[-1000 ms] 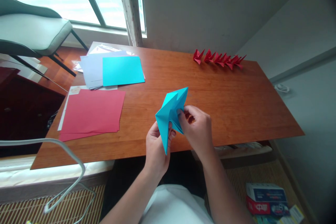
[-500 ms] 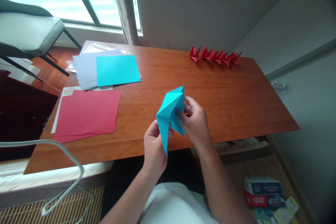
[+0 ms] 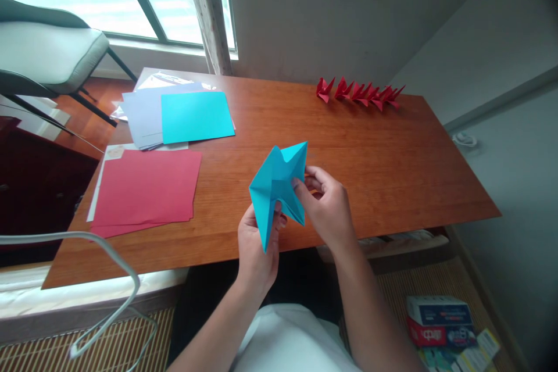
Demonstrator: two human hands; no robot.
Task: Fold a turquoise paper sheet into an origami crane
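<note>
A folded piece of blue origami paper (image 3: 264, 177) is held in the air above the table's front edge, its points spread and its middle opened into a hollow. My left hand (image 3: 258, 244) grips it from below, with some fingers hidden behind the paper. On the right side, my right hand (image 3: 326, 197) pinches the paper between thumb and fingers, the thumb lying on the inner face. Several red folded paper figures (image 3: 360, 93) stand in a row at the back right of the table.
Red paper sheets (image 3: 146, 189) lie at the table's left, with a blue sheet (image 3: 198, 117) and pale sheets (image 3: 142, 116) behind them. A white cable (image 3: 113, 256) loops at the lower left. Boxes (image 3: 440, 319) sit below at the right; a chair (image 3: 47, 52) stands by the window.
The blue paper has been spread wider, and its left part has shifted left and turned, showing the hollow between its points. Both hands keep hold of it, almost in place.
</note>
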